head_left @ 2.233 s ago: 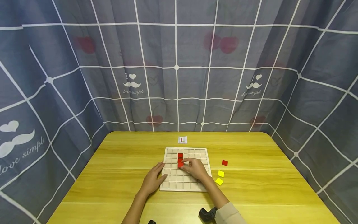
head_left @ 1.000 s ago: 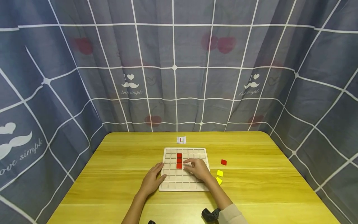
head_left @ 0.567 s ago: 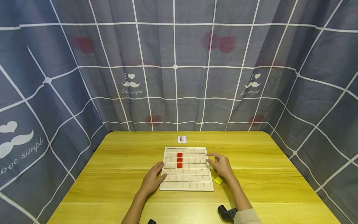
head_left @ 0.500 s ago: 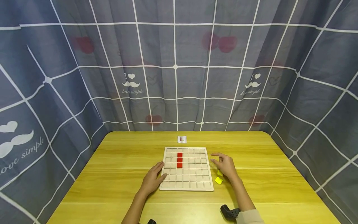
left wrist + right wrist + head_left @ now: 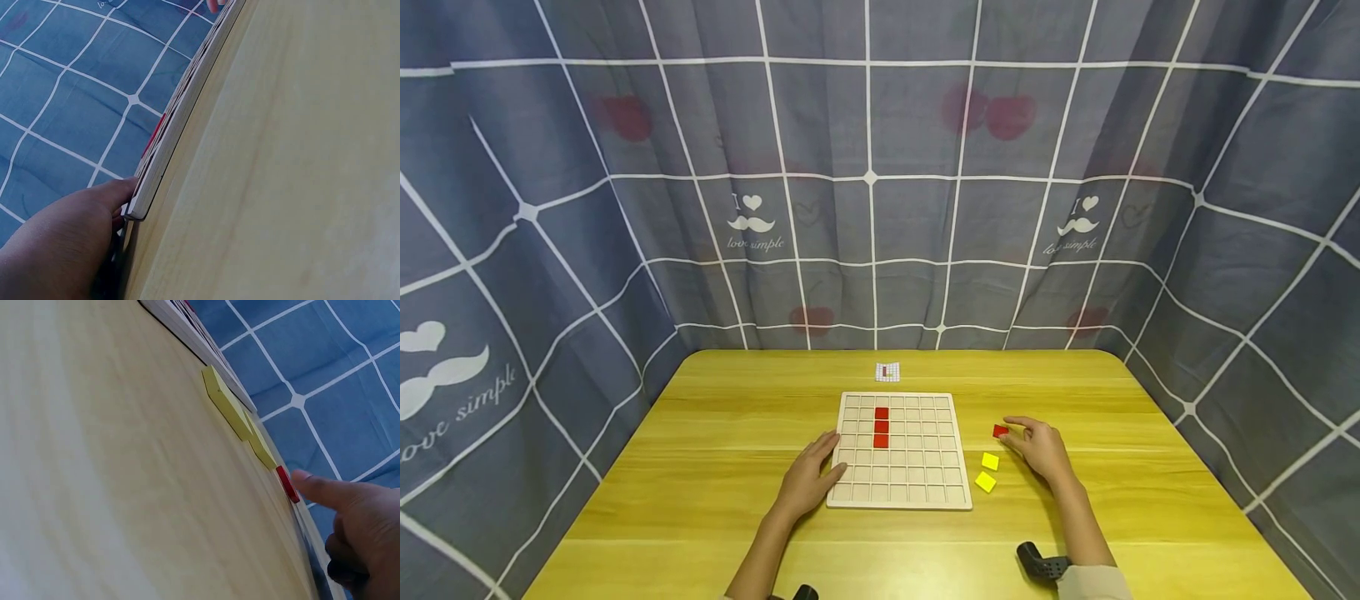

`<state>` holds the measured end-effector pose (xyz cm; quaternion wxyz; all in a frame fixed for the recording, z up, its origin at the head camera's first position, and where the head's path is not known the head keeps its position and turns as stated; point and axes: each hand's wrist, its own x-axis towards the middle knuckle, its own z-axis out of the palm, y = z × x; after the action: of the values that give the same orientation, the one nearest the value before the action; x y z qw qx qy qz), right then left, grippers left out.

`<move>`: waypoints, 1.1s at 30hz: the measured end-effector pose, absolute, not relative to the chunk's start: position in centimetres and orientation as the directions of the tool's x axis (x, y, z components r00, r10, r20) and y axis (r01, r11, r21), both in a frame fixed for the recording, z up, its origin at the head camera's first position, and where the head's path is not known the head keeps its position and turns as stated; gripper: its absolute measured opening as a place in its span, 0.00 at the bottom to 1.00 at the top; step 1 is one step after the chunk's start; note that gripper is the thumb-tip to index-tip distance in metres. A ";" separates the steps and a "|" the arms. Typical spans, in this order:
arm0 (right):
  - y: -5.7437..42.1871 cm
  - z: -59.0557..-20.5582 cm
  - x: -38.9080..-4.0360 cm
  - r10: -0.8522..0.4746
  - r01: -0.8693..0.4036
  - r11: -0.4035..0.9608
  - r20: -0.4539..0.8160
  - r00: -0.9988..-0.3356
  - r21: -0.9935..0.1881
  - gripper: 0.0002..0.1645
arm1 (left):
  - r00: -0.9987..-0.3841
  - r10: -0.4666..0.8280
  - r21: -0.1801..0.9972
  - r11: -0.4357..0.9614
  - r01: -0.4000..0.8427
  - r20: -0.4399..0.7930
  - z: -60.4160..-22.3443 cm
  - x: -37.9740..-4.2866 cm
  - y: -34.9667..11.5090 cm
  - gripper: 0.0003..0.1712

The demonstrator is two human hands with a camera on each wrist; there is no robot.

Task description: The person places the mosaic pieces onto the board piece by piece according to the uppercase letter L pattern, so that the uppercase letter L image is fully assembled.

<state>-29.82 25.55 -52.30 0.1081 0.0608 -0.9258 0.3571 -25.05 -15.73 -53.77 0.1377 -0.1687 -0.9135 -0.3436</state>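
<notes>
A cream grid board point(image 5: 917, 475) lies on the table, with three red square tiles point(image 5: 882, 427) in a column of its cells. My left hand point(image 5: 808, 477) rests at the board's left edge, its thumb against the rim in the left wrist view. To the right of the board, my right hand point(image 5: 1041, 446) has thumb and index finger spread around a loose red tile point(image 5: 999, 431). In the right wrist view the thumb tip is right at that tile point(image 5: 287, 484), which lies flat on the table.
Two yellow tiles point(image 5: 990, 461) lie between the board and my right hand, one nearer to me. A small printed grid card point(image 5: 887, 372) lies behind the board. A grey checked curtain point(image 5: 917, 250) encloses the table's back and sides.
The third red tile was let go in the column on the board. My right hand has moved right, off the board, to the loose red tile. The left hand stays put.
</notes>
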 end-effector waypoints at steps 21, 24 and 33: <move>21.1 -51.6 -29.5 -0.112 -0.291 0.653 0.290 -0.950 -0.700 0.17 | -0.920 0.209 0.606 0.700 0.378 0.332 -53.7 -25.0 -15.9 0.31; 19.0 -51.5 -29.3 -0.193 -0.344 0.621 0.288 -0.938 -0.704 0.16 | -0.917 0.213 0.602 0.700 0.383 0.336 -53.7 -25.0 -15.9 0.31; 14.2 -51.9 -29.1 -0.378 -0.476 0.566 0.301 -0.875 -0.673 0.14 | -0.910 0.216 0.585 0.708 0.395 0.354 -53.6 -25.0 -15.8 0.31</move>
<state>-29.10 14.18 -51.87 0.0611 0.2419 -0.8827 0.3982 -24.99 -15.75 -53.63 0.1306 -0.1670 -0.9148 -0.3437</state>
